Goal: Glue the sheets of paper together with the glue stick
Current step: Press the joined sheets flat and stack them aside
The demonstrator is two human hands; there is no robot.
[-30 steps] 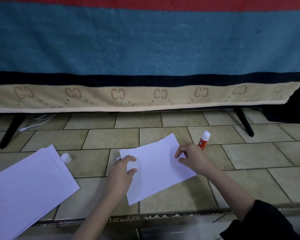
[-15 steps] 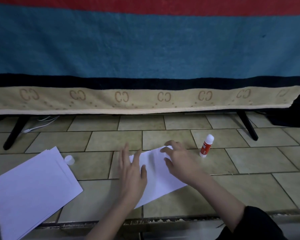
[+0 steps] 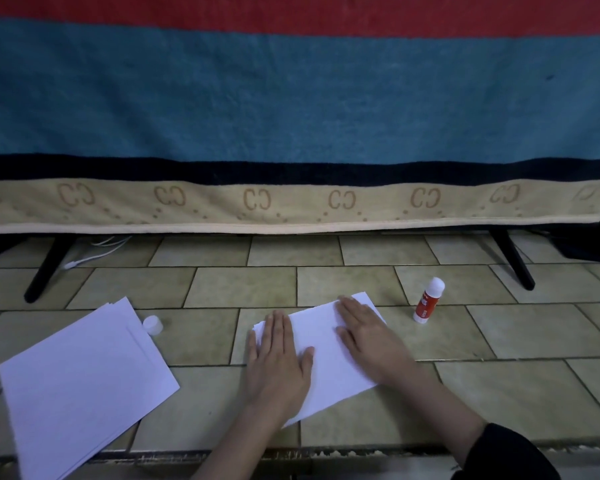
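Both hands flat on the sheets [image 3: 326,344], fingers straight, pressing down. Left hand [image 3: 277,362] covers the left end, right hand [image 3: 367,336] the upper right part; the two are apart, gripping nothing. Sheets lie tilted on the tiled floor [image 3: 499,393], mid-frame, a second edge peeking out at the left corner, so it looks like at least two layers stacked.

Glue stick [image 3: 428,300] stands upright on the floor, just right of the sheets, not touching them, uncapped as far as I can tell. Its cap [image 3: 152,324] sits well to the left, right beside the paper stack [image 3: 80,386].

Status, my read: glue likely already applied, sheets laid together, now the press/smooth step. This pair is close to done. Can't see glue lines, so bond quality is unknown.

Left: finish smoothing and check edge alignment. The stack suggests more sheets could follow, but can't tell if they're part of the job. Cap needs to go back on the stick at the end.

Backdrop: striped blanket [image 3: 291,116] hanging over a black-legged frame, cable underneath.
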